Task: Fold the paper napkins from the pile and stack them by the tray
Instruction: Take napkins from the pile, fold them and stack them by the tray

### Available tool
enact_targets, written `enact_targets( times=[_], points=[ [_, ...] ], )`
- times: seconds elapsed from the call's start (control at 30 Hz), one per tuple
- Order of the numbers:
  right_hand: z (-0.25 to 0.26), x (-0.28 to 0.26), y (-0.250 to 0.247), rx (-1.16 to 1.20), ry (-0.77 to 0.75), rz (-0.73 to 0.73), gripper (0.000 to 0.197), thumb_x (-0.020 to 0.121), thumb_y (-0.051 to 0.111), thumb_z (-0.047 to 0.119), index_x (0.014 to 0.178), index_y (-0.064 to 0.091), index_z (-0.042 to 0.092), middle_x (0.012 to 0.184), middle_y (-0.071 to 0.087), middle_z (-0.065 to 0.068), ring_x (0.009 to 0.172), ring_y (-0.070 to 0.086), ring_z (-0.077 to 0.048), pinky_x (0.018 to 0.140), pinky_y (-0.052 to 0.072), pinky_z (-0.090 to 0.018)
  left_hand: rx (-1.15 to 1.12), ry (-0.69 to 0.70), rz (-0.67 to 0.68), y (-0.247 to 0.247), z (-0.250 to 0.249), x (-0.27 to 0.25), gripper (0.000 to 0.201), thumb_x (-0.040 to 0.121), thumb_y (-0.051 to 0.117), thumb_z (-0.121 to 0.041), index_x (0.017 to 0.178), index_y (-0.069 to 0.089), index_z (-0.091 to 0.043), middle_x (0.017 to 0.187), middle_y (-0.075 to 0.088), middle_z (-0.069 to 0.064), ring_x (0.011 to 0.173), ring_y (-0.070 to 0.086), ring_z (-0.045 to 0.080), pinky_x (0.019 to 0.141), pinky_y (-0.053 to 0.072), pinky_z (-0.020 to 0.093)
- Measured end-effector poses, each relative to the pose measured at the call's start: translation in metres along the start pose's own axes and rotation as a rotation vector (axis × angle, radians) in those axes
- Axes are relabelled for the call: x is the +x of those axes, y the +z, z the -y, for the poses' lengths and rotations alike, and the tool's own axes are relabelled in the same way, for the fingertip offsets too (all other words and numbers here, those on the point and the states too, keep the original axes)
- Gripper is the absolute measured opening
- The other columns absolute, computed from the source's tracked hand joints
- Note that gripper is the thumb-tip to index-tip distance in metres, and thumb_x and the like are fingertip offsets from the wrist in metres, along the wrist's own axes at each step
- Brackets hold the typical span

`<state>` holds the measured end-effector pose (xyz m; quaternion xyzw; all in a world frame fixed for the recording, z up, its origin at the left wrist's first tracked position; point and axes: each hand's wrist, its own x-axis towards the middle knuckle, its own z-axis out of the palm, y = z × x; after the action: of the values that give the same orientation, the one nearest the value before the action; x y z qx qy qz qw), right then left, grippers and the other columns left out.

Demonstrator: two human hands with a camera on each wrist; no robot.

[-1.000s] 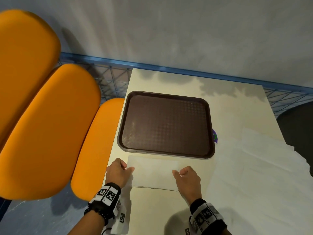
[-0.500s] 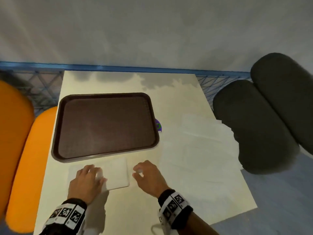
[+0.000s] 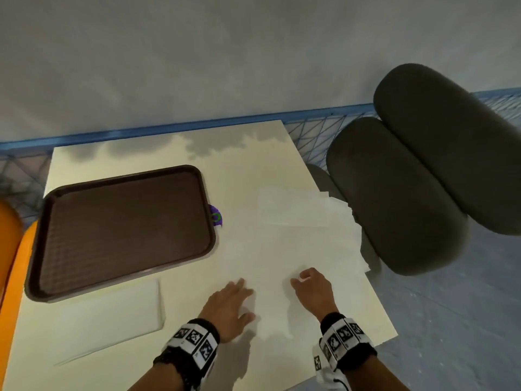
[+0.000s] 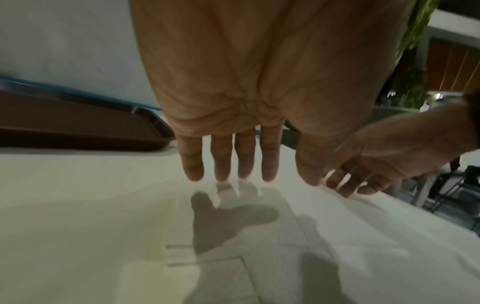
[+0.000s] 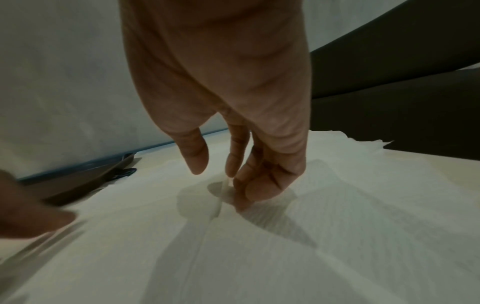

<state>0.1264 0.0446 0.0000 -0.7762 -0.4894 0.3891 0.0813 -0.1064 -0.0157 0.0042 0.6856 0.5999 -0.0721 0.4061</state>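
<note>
- Fingers [image 4: 241, 158] of the left hand [image 3: 229, 306] are straight and spread, just above the pile of napkins [image 3: 296, 249].
- Right hand [image 3: 311, 289] bends down; its fingertips [image 5: 242, 197] touch a napkin edge, but I cannot tell if they pinch it.
- One folded napkin [image 3: 107, 320] lies just beside the brown tray [image 3: 124, 230], on its near side.
- All sit on a pale table [image 3: 242, 165], with a dark chair [image 3: 408, 193] on the right.

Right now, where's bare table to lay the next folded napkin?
Bare table lies behind the brown tray and in front of the folded napkin. The right side is crowded: napkin pile, left hand, right hand.
</note>
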Motion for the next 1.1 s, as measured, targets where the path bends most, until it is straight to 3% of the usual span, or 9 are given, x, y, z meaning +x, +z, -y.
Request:
enact_targets(
  times=[0.1, 0.27, 0.47, 0.63, 0.7, 0.77, 0.83, 0.9, 1.1],
  points=[
    [0.003, 0.006, 0.001, 0.137, 0.010, 0.022, 0.036, 0.089, 0.071, 0.037, 0.114, 0.058, 0.014, 0.109, 0.061, 0.001, 0.098, 0.058, -0.017, 0.081, 0.040, -0.023, 0.109, -0.004, 0.092, 0.009, -0.010, 0.011, 0.131, 0.040, 0.002, -0.104, 0.156, 0.002, -0.042, 0.161, -0.026, -0.005, 0.151, -0.019, 0.028, 0.120, 0.000, 0.055],
    [0.012, 0.014, 0.007, 0.233, -0.042, 0.034, 0.018, 0.080, 0.080, 0.033, 0.082, 0.071, 0.017, 0.091, 0.072, 0.007, 0.091, 0.066, -0.014, 0.073, 0.045, -0.020, 0.116, -0.013, 0.104, 0.017, -0.009, 0.013, 0.125, 0.042, 0.004, -0.101, 0.155, 0.002, -0.046, 0.150, -0.036, -0.009, 0.149, -0.025, 0.029, 0.119, -0.003, 0.058],
    [0.027, 0.001, -0.011, 0.264, -0.299, 0.068, 0.017, 0.085, 0.064, 0.013, 0.072, 0.054, 0.017, 0.084, 0.067, 0.005, 0.086, 0.065, -0.014, 0.062, 0.040, -0.010, -0.204, -0.049, -0.057, 0.001, -0.013, -0.005, 0.067, 0.092, 0.059, -0.054, 0.151, 0.032, -0.037, 0.166, 0.011, -0.003, 0.153, 0.008, 0.016, 0.122, 0.011, 0.032],
    [0.077, -0.048, -0.071, 0.393, -0.593, 0.444, 0.021, 0.077, 0.055, 0.010, 0.065, 0.044, 0.022, 0.076, 0.062, 0.003, 0.075, 0.059, -0.004, 0.062, 0.038, -0.023, -0.423, 0.119, -0.479, -0.081, -0.027, -0.035, 0.112, 0.069, 0.078, -0.062, 0.156, 0.012, -0.038, 0.160, 0.014, -0.021, 0.149, 0.006, 0.003, 0.120, 0.008, 0.029],
    [0.099, -0.069, -0.092, 0.409, -0.650, 0.560, 0.021, 0.076, 0.054, 0.004, 0.066, 0.044, 0.020, 0.076, 0.061, 0.001, 0.065, 0.050, -0.010, 0.058, 0.036, -0.024, -0.345, 0.219, -0.424, -0.120, -0.042, -0.051, 0.120, 0.060, 0.078, -0.071, 0.155, 0.012, -0.041, 0.160, 0.013, -0.026, 0.149, 0.000, -0.001, 0.119, 0.001, 0.028],
    [0.115, -0.083, -0.106, 0.426, -0.685, 0.590, 0.021, 0.077, 0.055, 0.003, 0.067, 0.045, 0.018, 0.077, 0.062, -0.002, 0.064, 0.047, -0.012, 0.057, 0.036, -0.023, -0.318, 0.248, -0.272, -0.146, -0.049, -0.062, 0.089, 0.065, 0.083, -0.058, 0.142, 0.044, -0.040, 0.141, 0.047, -0.026, 0.132, 0.038, -0.008, 0.111, 0.022, 0.017],
    [0.124, -0.091, -0.114, 0.453, -0.693, 0.519, 0.018, 0.079, 0.059, 0.010, 0.068, 0.048, 0.019, 0.070, 0.052, -0.002, 0.063, 0.041, -0.014, 0.057, 0.033, -0.022, -0.377, 0.316, -0.178, -0.158, -0.053, -0.070, 0.021, 0.078, 0.083, -0.037, 0.088, 0.067, -0.030, 0.082, 0.063, -0.018, 0.076, 0.055, -0.002, 0.079, 0.041, 0.017],
    [0.126, -0.094, -0.119, 0.484, -0.636, 0.503, 0.016, 0.083, 0.067, 0.022, 0.076, 0.053, 0.018, 0.069, 0.049, -0.002, 0.063, 0.043, -0.017, 0.056, 0.034, -0.023, -0.464, 0.356, -0.127, -0.161, -0.045, -0.074, 0.039, 0.086, 0.078, -0.029, 0.062, 0.049, -0.017, 0.056, 0.044, -0.013, 0.055, 0.036, 0.007, 0.060, 0.033, 0.020],
    [0.124, -0.110, -0.105, 0.186, -0.639, 0.468, 0.014, 0.092, 0.071, 0.031, 0.085, 0.074, 0.018, 0.082, 0.076, 0.002, 0.075, 0.070, -0.008, 0.069, 0.052, -0.025, -0.863, 0.360, -0.240, -0.179, -0.027, -0.100, 0.055, 0.077, 0.073, -0.055, 0.090, 0.066, -0.001, 0.082, 0.056, 0.018, 0.074, 0.045, 0.025, 0.068, 0.037, 0.038]
  ],
)
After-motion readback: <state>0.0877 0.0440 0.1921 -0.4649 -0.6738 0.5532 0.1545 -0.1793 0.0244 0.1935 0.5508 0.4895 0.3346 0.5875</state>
